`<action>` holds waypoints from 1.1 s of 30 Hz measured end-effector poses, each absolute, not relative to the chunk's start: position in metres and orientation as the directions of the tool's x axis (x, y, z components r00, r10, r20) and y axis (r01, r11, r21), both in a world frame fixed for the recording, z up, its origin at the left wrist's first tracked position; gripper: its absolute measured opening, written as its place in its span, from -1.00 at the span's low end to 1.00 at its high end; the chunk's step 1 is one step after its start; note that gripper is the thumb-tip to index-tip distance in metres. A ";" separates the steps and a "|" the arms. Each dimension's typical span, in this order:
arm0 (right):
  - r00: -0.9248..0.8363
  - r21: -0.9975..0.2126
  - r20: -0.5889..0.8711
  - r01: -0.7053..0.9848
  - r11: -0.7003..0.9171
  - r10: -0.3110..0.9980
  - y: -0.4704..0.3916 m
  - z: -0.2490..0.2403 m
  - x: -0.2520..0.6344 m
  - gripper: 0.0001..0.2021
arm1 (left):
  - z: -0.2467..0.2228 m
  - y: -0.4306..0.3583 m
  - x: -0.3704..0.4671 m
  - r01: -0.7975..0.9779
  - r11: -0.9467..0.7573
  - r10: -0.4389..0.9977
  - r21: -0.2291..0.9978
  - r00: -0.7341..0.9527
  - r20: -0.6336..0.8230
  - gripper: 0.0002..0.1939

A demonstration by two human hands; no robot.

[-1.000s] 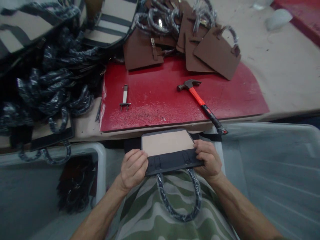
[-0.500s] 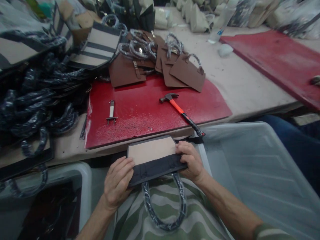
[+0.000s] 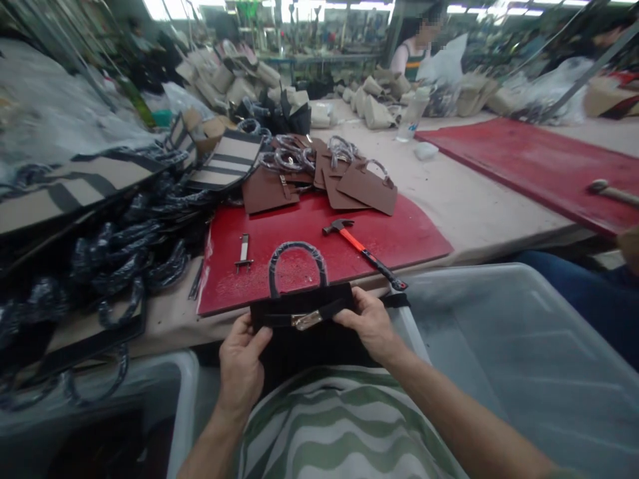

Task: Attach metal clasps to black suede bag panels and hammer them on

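Between my two hands is a black bag panel (image 3: 279, 307) with a plastic-wrapped handle (image 3: 299, 246) standing up from its top edge. A strap with a gold metal clasp (image 3: 307, 320) runs across its front, which faces me. My left hand (image 3: 243, 359) grips the panel's left end, thumb on the front. My right hand (image 3: 372, 322) pinches the right end by the strap. Beyond the panel, a claw hammer (image 3: 362, 251) with an orange and black handle lies on a red board (image 3: 269, 229). A small metal fitting with prongs (image 3: 244, 253) rests on that board's left side.
Brown bag panels (image 3: 367, 187) with wrapped handles overlap at the board's back. Black panels with wrapped handles (image 3: 124, 246) are heaped at left. Grey plastic bins (image 3: 499, 332) stand below the table edge. Another red board (image 3: 524, 159) and a co-worker (image 3: 412, 50) are farther off.
The black panel has been turned over: its beige backing faced me with the handle hanging down, and now the clasp side faces me with the handle up. The camera view has tilted upward.
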State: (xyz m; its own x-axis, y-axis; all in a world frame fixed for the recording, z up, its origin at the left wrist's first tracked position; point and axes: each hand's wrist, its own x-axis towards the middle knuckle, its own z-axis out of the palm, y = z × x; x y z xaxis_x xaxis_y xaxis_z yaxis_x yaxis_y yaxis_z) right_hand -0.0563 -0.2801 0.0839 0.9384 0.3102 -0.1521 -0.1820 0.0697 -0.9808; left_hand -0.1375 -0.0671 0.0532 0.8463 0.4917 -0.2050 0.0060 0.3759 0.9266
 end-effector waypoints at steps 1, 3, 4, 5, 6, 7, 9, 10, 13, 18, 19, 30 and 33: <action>0.922 -0.960 -0.189 -0.246 0.135 0.338 -0.278 0.087 -0.056 -0.71 | 0.058 -0.067 -0.135 0.037 0.443 0.462 0.896 0.847 -0.264 -0.54; 0.879 -0.906 -0.251 -0.360 0.221 0.406 -0.275 0.092 -0.056 -0.64 | 0.065 -0.067 -0.133 0.132 0.541 0.395 0.830 0.832 -0.390 -0.55; 0.862 -0.886 -0.271 -0.398 0.239 0.429 -0.274 0.094 -0.056 -0.61 | 0.066 -0.066 -0.133 0.184 0.576 0.360 0.796 0.817 -0.450 -0.57; 0.849 -0.874 -0.284 -0.420 0.243 0.445 -0.274 0.096 -0.055 -0.60 | 0.067 -0.066 -0.133 0.229 0.606 0.325 0.762 0.803 -0.500 -0.58; 0.837 -0.867 -0.297 -0.438 0.239 0.459 -0.274 0.097 -0.055 -0.60 | 0.067 -0.065 -0.134 0.266 0.631 0.289 0.729 0.791 -0.539 -0.60; 0.827 -0.859 -0.311 -0.455 0.233 0.470 -0.275 0.097 -0.054 -0.62 | 0.066 -0.065 -0.134 0.294 0.651 0.254 0.699 0.784 -0.566 -0.62; 0.808 -0.841 -0.347 -0.493 0.224 0.476 -0.275 0.095 -0.052 -0.66 | 0.064 -0.065 -0.135 0.324 0.682 0.199 0.655 0.780 -0.593 -0.65; 0.805 -0.835 -0.363 -0.505 0.220 0.469 -0.275 0.093 -0.051 -0.66 | 0.063 -0.065 -0.135 0.330 0.691 0.185 0.643 0.780 -0.598 -0.65; 0.826 -0.857 -0.360 -0.476 0.196 0.433 -0.274 0.085 -0.049 -0.69 | 0.062 -0.066 -0.135 0.336 0.679 0.182 0.653 0.785 -0.592 -0.65; 0.882 -0.947 -0.209 -0.291 0.138 0.423 -0.277 0.074 -0.041 -0.80 | 0.066 -0.070 -0.132 0.275 0.574 0.260 0.771 0.832 -0.490 -0.55; 0.903 -0.974 -0.147 -0.203 0.099 0.404 -0.279 0.073 -0.038 -0.84 | 0.067 -0.070 -0.130 0.238 0.517 0.288 0.822 0.856 -0.429 -0.51; 0.541 -0.510 0.764 0.840 -0.184 0.352 -0.303 0.047 -0.011 -0.71 | 0.062 -0.034 -0.130 -0.632 -0.749 -0.333 0.200 0.620 0.711 -0.68; 0.637 -0.590 0.740 0.769 -0.245 0.218 -0.309 0.042 -0.015 -0.75 | 0.064 -0.052 -0.138 -0.712 -0.693 -0.492 0.111 0.580 0.649 -0.74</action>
State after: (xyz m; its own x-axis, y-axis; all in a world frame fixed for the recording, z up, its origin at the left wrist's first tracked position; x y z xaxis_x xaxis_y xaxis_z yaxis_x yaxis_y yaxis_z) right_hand -0.0149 -0.3095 0.0422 0.6366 0.2182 0.7397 0.7695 -0.2448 -0.5899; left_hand -0.1382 -0.0519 0.0641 0.5805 -0.4922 0.6487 -0.7119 -0.6935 0.1109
